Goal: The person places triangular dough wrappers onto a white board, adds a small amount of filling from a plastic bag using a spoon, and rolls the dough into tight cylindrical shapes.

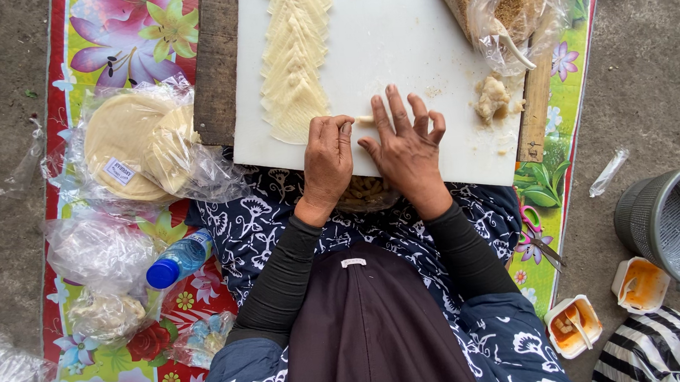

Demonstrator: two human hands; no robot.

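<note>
Person sits on a floral mat (pixel 103 40) w/ a white cutting board (pixel 395 62) as the surface across the lap. Left hand (pixel 326 164) & right hand (pixel 409 155) meet at the board's near edge, both on 1 small pale roll (pixel 364 119) of wrapper. Left grip: fingers curled down, tips pressed together on the roll's left end. Right grip: fingers spread & raised, only the inner fingers touching the roll.

Just left of the hands, 1 overlapping row of cut wrapper pieces (pixel 294 60) runs up the board; count of pieces can't be told. Right of the hands, well apart from them, 1 lump of filling (pixel 491 97), and above it 1 clear bag of crumbly brown filling (pixel 494 4) w/ a white spoon handle (pixel 516 50) sticking out. Nothing lies between hands and roll.

Below the wrists, a bowl (pixel 365 193) on the lap, mostly hidden.

On the mat to the left: 1 bag of round wrappers (pixel 129 145), 1 blue-capped bottle (pixel 177 260), several crumpled clear bags (pixel 96 253). On the right: 1 grey basket (pixel 672 222), 2 takeaway boxes w/ orange sauce (pixel 572 325).
</note>
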